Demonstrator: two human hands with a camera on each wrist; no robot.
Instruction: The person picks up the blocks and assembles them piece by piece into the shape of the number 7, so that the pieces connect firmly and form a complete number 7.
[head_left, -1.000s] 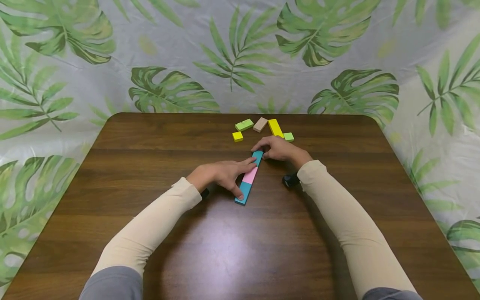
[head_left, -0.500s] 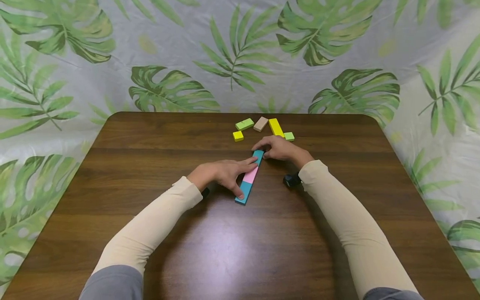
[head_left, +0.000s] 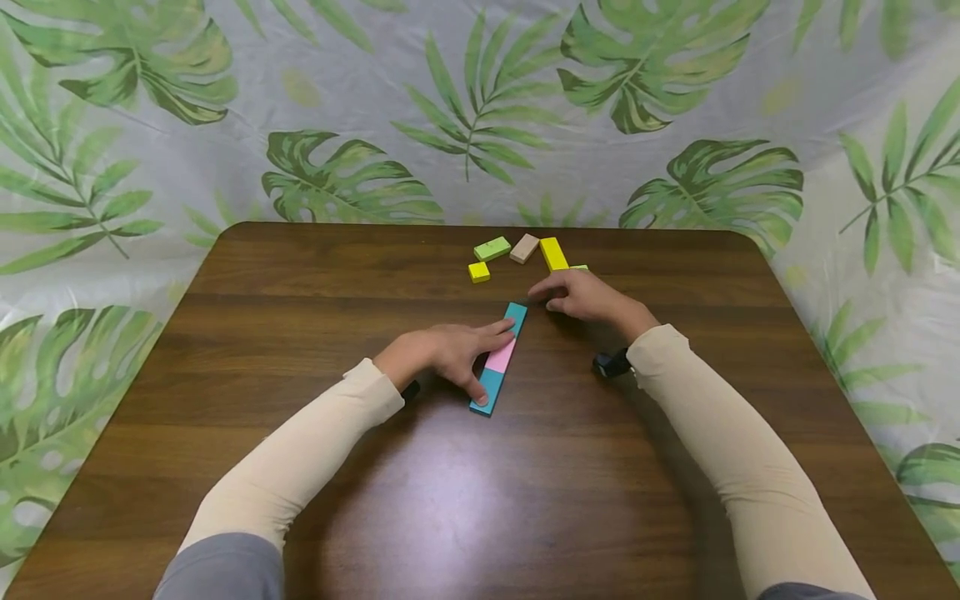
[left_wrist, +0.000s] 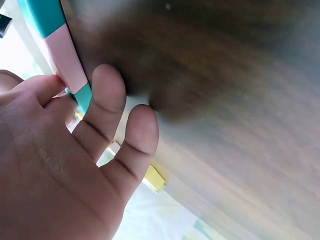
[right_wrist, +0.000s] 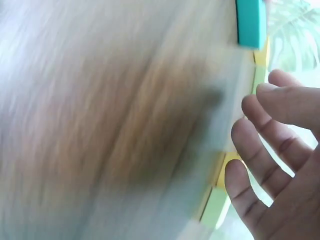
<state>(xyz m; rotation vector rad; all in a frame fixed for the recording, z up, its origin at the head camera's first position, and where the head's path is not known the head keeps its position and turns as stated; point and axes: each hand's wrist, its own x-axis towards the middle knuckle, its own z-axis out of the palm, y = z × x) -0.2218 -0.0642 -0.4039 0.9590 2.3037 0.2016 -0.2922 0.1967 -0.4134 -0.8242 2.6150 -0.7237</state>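
Observation:
In the head view, a pink block [head_left: 500, 357] lies end to end between a near blue block [head_left: 491, 383] and a far blue block [head_left: 517, 312], forming one slanted strip on the table. My left hand [head_left: 452, 350] rests on the strip from its left side, thumb on the near blue block and fingertips around the pink and far blue ones. In the left wrist view, two loosely extended fingers hang beside the pink block [left_wrist: 66, 57]. Holding nothing, my right hand [head_left: 588, 297] hovers right of the strip's far end, its fingers relaxed and apart in the right wrist view.
Behind the strip lie a light green block [head_left: 492, 248], a small yellow block [head_left: 478, 272], a wood-coloured block [head_left: 525, 248] and a long yellow block [head_left: 552, 252]. A small green block [head_left: 580, 267] is mostly hidden by the right hand. A leaf-patterned curtain [head_left: 345, 75] hangs behind the table.
My right hand has left the far end of the strip and moved to the right, its fingers loosening. The left hand stays on the blocks.

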